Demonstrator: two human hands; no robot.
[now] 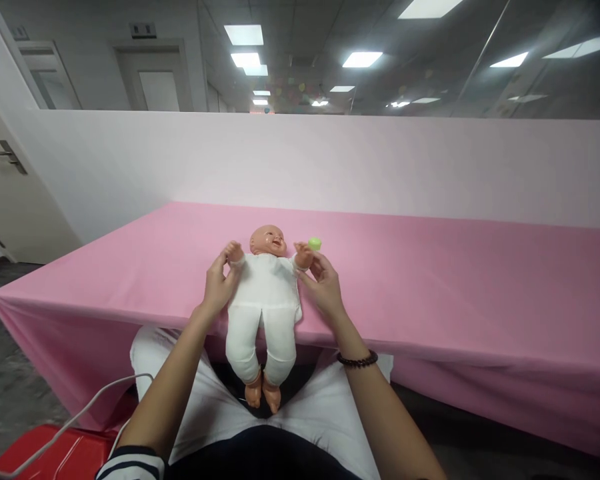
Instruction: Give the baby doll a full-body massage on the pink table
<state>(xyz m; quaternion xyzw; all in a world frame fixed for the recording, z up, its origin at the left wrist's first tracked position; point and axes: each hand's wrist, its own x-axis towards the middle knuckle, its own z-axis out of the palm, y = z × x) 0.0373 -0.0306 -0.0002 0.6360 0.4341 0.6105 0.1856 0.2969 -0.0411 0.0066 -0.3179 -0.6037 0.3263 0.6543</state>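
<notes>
On the pink table (455, 287), a doll (265, 280) lies face-up; left hand (220, 283) and right hand (326, 285) fingers hold its wrists, best gripped lightly.

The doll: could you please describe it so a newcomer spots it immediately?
Find the pink table. At its near edge, between the left hand and right hand, lies the bald doll in white. Unlike the small green object nearby, it has arms and legs.
</notes>
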